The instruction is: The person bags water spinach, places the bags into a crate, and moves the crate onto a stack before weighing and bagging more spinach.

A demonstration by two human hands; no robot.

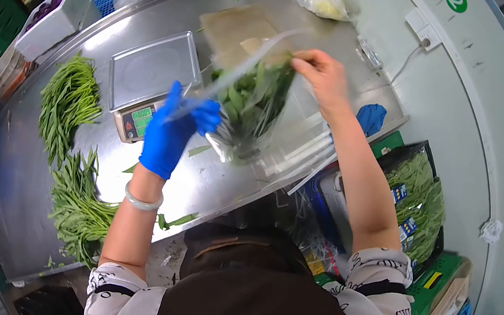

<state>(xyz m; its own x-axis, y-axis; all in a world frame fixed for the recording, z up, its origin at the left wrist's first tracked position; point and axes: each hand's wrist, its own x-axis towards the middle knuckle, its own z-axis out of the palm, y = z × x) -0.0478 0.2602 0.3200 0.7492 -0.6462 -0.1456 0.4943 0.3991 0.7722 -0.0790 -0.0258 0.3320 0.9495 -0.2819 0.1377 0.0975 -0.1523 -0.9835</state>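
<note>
My left hand (168,133), in a blue glove, pinches the lower end of a pale, translucent strip (240,69). The strip arcs up and to the right, blurred by motion. My bare right hand (323,79) is closed on the upper edge of a clear plastic bag of leafy greens (252,100). The bag rests over the metal table (127,179) between both hands. Just left of it is a kitchen scale (155,73) with a bare tray and a lit green display.
Two heaps of long-stemmed greens (70,105) lie on the left of the table. Flat plastic bags (297,152) are at the right edge, near a blue crumpled item (371,118). Packed greens (417,193) stand in a crate at right. A white box (57,22) is at upper left.
</note>
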